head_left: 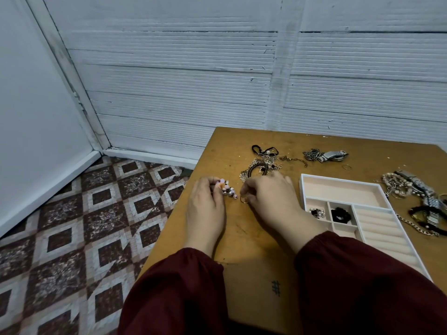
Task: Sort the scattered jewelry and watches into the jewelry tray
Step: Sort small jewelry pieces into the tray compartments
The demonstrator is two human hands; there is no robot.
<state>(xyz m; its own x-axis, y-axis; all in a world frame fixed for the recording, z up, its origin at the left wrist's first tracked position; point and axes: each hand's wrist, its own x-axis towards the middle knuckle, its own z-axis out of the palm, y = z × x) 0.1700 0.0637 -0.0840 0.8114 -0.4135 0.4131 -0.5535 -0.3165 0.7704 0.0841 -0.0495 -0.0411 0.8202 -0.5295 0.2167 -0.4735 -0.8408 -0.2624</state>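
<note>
Left hand (205, 204) holding beaded bracelet (228, 189), right hand (268, 199) pinching gold ring (244, 200)

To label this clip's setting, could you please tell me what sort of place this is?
Probably a corner of a room in a home, not a shop: a wooden table above patterned floor tiles, close to a white ribbed wall, with jewelry loose beside a tray.

1 counter (242, 233), 1 tray (338, 189), 2 hands: left hand (205, 206), right hand (271, 199). 1 bracelet (227, 189). 2 gold rings: near ring (244, 200), far ring (346, 167). 1 lone watch (335, 155). 2 tangled piles: left pile (262, 163), right pile (411, 197).
</note>
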